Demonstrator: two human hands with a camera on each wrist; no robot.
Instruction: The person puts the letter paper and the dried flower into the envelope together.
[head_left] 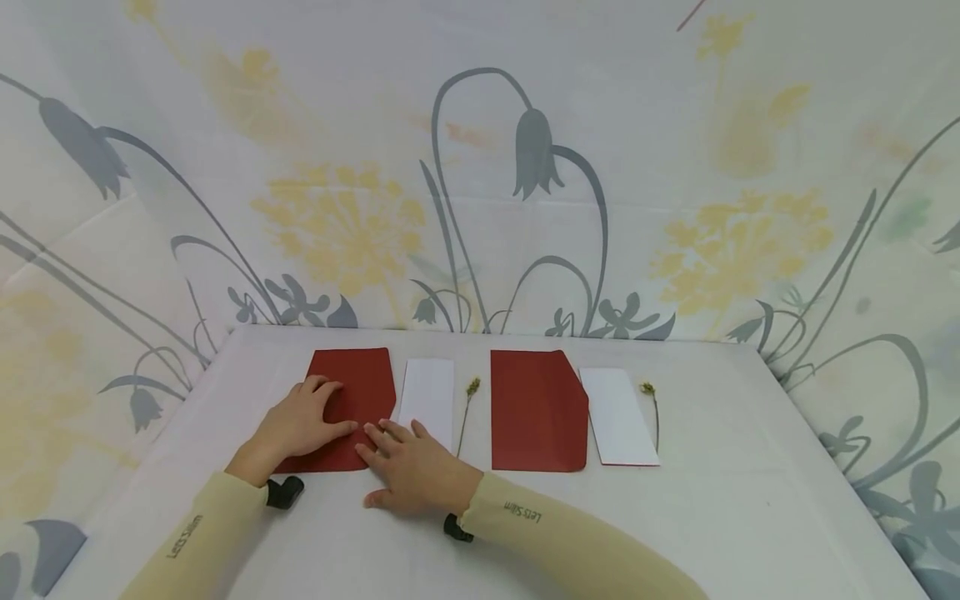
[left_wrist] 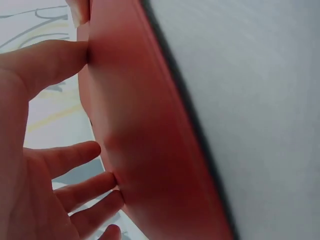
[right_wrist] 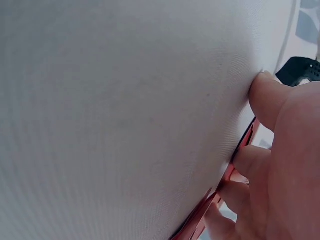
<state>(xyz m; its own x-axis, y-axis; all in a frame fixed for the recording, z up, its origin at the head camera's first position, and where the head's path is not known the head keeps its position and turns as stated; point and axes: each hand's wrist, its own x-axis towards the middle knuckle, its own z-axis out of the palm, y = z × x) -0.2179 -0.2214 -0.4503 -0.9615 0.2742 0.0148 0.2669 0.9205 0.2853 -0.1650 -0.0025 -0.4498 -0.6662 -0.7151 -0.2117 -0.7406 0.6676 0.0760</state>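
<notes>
A red paper envelope [head_left: 358,375] with cut corners lies flat at the left of the white table. My left hand [head_left: 300,423] rests on its left part, fingers spread; the left wrist view shows the thumb and fingertips [left_wrist: 107,181] touching the red paper. At the envelope's lower right edge lies my right hand [head_left: 422,468], palm down with fingers extended. Its thumb [right_wrist: 265,100] touches the white cloth, and its other fingertips are right at the red edge. Just beyond the right fingers is a white card [head_left: 428,387], its lower part overlapped by that hand.
Beside the card lies a dried flower stem [head_left: 472,390]. Farther right are a second red envelope [head_left: 534,412], a second white card [head_left: 618,417] and another dried flower [head_left: 648,389]. A floral-printed cloth [head_left: 487,208] rises behind the table [head_left: 712,533].
</notes>
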